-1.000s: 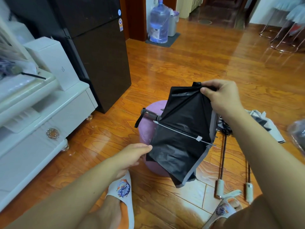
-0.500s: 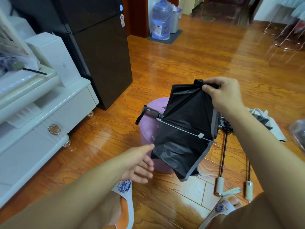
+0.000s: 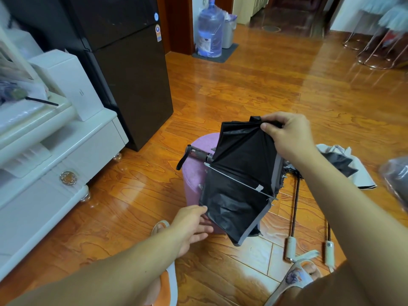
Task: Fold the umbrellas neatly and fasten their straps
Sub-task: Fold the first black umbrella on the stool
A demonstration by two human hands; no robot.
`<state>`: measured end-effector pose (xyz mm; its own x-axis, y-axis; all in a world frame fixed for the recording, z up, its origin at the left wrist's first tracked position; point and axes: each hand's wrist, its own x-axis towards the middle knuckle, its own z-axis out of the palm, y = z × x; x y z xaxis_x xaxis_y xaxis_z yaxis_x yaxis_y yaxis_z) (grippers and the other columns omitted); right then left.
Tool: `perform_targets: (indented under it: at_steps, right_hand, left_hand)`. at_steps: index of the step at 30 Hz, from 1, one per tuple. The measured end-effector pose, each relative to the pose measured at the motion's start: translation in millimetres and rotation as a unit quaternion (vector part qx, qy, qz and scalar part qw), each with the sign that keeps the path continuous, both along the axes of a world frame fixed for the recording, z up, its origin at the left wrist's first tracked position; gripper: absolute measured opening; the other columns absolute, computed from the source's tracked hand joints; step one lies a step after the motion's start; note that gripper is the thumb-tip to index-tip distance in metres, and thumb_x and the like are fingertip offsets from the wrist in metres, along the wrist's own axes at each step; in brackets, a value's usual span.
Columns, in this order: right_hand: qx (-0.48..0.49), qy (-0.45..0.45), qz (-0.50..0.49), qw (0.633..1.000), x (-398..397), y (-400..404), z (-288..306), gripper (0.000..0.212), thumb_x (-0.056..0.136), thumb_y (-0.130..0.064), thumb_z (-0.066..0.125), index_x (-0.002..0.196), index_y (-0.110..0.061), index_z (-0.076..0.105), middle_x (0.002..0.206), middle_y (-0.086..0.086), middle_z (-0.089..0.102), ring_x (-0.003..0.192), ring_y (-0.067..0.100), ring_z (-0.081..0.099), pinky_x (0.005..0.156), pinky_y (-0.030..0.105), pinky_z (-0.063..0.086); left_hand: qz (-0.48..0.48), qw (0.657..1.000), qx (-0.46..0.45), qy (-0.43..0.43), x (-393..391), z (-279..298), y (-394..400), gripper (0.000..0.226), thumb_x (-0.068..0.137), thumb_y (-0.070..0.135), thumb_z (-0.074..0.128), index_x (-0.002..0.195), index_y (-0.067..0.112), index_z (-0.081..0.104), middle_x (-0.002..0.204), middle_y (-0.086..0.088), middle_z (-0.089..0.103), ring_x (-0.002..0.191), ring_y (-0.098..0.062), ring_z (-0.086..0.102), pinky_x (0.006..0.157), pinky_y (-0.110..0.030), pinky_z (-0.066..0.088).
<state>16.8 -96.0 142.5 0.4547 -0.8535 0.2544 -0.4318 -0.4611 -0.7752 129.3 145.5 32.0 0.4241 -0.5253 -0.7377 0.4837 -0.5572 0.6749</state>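
Black umbrella [image 3: 240,184] held up over purple stool [image 3: 194,173], canopy half collapsed, grey trim along lower right edge, one thin metal rib running diagonally across fabric with small white tab near its outer end. Right hand [image 3: 287,138] at top of canopy, thumb and fingers pinched shut on bunched fabric edge. Left hand [image 3: 192,224] low at canopy's bottom left corner, fingers loosely apart, thumb tip touching fabric edge, nothing clamped. Umbrella handle [image 3: 198,153] poking out left over stool top, black wrist strap [image 3: 183,160] dangling off its end. Stool standing on wooden floor [image 3: 254,85], mostly hidden behind canopy. Two more umbrellas on floor to the right: dark shafts running toward camera, pale handles [image 3: 289,248] and [image 3: 329,252] nearest viewer, side by side but apart; their canopies lying in a grey-and-white heap [image 3: 344,166] behind right forearm. Sandalled left foot [image 3: 167,281] under left forearm, right foot [image 3: 302,272] in patterned slipper just beside the two pale handles. Dark fridge [image 3: 132,85] standing left of centre, white cabinet [image 3: 55,162] further left with a white box [image 3: 70,85] on top. Blue water jug [image 3: 209,29] on grey mat at far back by doorway. Clear plastic bag [image 3: 397,180] at right edge, contents blurred, cannot tell what. Chair legs at upper right, blurred.
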Motion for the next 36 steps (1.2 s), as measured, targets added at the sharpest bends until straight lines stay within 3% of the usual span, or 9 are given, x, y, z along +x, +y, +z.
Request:
perform_targets:
  at_steps: [5,8,10,12,16,22,28,31,36]
  right_hand:
    - [-0.042,-0.003,-0.004,0.999,-5,-1,8,0.018,0.092,-0.015,0.072,0.109,-0.016,0.078,0.100,-0.005,0.070,0.103,0.014,0.065,0.091,0.029,0.050]
    - [-0.036,0.005,0.006,0.999,-5,-2,7,0.018,0.092,-0.015,0.072,0.109,-0.016,0.078,0.101,-0.005,0.070,0.105,0.014,0.064,0.092,0.029,0.049]
    - [-0.026,0.019,0.012,0.999,-5,-4,3,0.018,0.092,-0.015,0.072,0.109,-0.016,0.077,0.101,-0.005,0.070,0.106,0.015,0.065,0.093,0.029,0.049]
    - [-0.027,0.028,0.015,0.999,-7,-5,-2,0.017,0.092,-0.015,0.072,0.108,-0.016,0.078,0.102,-0.007,0.070,0.107,0.015,0.065,0.094,0.030,0.049]
    - [-0.028,0.026,0.021,0.999,-8,-6,-2,0.017,0.092,-0.014,0.073,0.108,-0.016,0.078,0.101,-0.006,0.071,0.105,0.014,0.065,0.097,0.034,0.051]
    - [-0.044,0.023,0.043,0.998,-13,1,1,0.016,0.091,-0.015,0.073,0.105,-0.020,0.079,0.096,-0.015,0.070,0.099,0.003,0.064,0.092,0.021,0.047]
    - [-0.069,0.001,0.020,0.997,-32,-5,20,0.016,0.090,-0.012,0.073,0.103,-0.021,0.078,0.092,-0.014,0.070,0.094,0.002,0.064,0.091,0.024,0.049]
    - [-0.053,-0.043,0.018,0.997,-45,-6,44,0.020,0.089,-0.011,0.075,0.099,-0.027,0.074,0.087,-0.019,0.068,0.079,-0.012,0.062,0.083,0.010,0.048]
    - [0.010,-0.038,0.064,0.997,-27,-12,99,0.014,0.088,-0.011,0.076,0.100,-0.019,0.075,0.082,-0.013,0.068,0.065,-0.009,0.057,0.064,0.005,0.045]
  left_hand:
    - [-0.064,0.974,-0.119,-0.180,-4,56,-11,0.033,0.100,0.022,0.056,0.079,-0.001,0.067,0.080,-0.023,0.072,0.051,-0.023,0.061,0.058,-0.032,0.046]
    - [-0.162,0.934,-0.068,-0.310,40,85,-18,0.055,0.104,0.043,0.048,0.064,0.008,0.064,0.066,-0.014,0.071,0.047,-0.023,0.063,0.052,-0.027,0.046]
    - [-0.145,0.854,-0.002,-0.499,93,80,-26,0.043,0.101,0.042,0.050,0.073,0.013,0.066,0.071,-0.006,0.071,0.066,-0.025,0.068,0.064,-0.033,0.050]
    - [-0.206,0.786,0.032,-0.582,135,64,-37,0.015,0.095,0.033,0.060,0.104,0.025,0.068,0.107,-0.001,0.070,0.097,-0.023,0.067,0.080,-0.037,0.052]
    - [-0.488,0.560,0.027,-0.669,177,14,-94,0.073,0.091,0.035,0.069,0.155,0.028,0.036,0.159,-0.004,0.037,0.145,-0.027,0.034,0.115,-0.044,0.037]
    - [-0.578,0.454,0.016,-0.678,171,-11,-143,0.037,0.097,0.047,0.057,0.128,0.028,0.053,0.122,0.000,0.061,0.115,-0.026,0.058,0.091,-0.041,0.047]
    - [-0.564,0.554,-0.060,-0.609,147,50,-104,0.016,0.102,0.041,0.051,0.112,0.029,0.052,0.102,0.005,0.063,0.095,-0.022,0.060,0.080,-0.040,0.047]
    - [-0.551,0.591,-0.090,-0.582,131,112,-67,0.021,0.104,0.047,0.047,0.110,0.033,0.061,0.087,0.011,0.065,0.082,-0.010,0.060,0.075,-0.037,0.048]
    - [-0.482,0.756,-0.153,-0.417,133,193,-30,0.032,0.092,0.046,0.060,0.082,0.018,0.073,0.068,0.002,0.056,0.061,-0.016,0.048,0.055,-0.026,0.035]
